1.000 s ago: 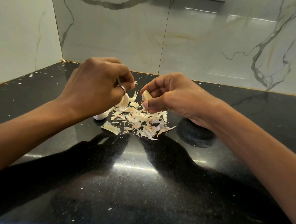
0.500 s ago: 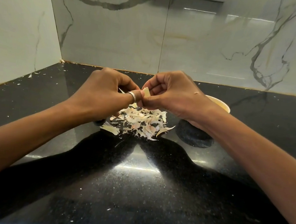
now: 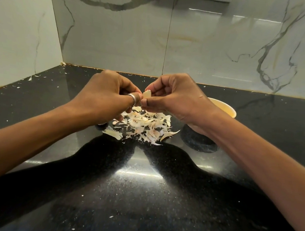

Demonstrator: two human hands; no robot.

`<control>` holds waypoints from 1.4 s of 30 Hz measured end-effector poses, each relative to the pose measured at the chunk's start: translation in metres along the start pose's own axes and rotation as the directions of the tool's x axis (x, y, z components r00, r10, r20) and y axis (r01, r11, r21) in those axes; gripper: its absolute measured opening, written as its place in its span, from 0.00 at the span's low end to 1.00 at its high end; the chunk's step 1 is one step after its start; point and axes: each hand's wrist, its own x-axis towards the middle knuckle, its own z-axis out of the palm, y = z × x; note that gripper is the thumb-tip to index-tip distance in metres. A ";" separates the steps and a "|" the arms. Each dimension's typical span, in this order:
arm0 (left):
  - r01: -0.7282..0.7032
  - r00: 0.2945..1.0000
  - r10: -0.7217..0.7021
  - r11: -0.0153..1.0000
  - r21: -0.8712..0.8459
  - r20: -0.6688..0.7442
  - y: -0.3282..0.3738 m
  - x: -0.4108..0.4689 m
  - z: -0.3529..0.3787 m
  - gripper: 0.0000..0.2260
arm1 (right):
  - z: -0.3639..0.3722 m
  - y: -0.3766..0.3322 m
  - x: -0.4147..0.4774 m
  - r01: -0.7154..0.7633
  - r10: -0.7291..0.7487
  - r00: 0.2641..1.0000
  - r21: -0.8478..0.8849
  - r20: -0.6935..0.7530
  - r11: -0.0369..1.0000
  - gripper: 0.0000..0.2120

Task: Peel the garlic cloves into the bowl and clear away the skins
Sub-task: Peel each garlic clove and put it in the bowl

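Above skins (image 3: 145, 126): garlic clove (image 3: 147, 94) pinched by left hand (image 3: 105, 95), right hand (image 3: 178, 97).

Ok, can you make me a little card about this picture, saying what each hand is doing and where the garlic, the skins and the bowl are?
Left hand: fingertips pick at the garlic clove
Right hand: pinches the same clove, held up above the counter
Skins: loose pile on the black counter, under both hands
Bowl: behind the right wrist, partly hidden
Inside the bowl: cannot see
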 end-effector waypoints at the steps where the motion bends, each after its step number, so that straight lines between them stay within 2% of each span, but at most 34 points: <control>1: 0.003 1.000 -0.003 1.000 0.001 0.001 0.000 -0.001 0.001 0.05 | 0.000 0.000 0.000 0.002 -0.002 1.000 0.003 -0.006 1.000 0.11; 12: 0.098 0.994 -0.085 0.969 -0.225 0.068 0.011 -0.003 -0.002 0.03 | -0.007 -0.002 0.002 0.062 -0.061 0.998 0.039 -0.026 0.997 0.14; 26: 0.091 0.995 -0.085 0.987 -0.131 0.051 0.005 -0.001 0.000 0.04 | -0.004 0.000 0.000 0.083 -0.082 0.997 0.015 -0.011 0.996 0.15; 42: 0.022 0.998 -0.015 0.991 -0.135 0.054 0.000 -0.001 0.002 0.06 | -0.003 0.000 -0.001 0.075 -0.076 0.997 0.057 0.010 0.996 0.11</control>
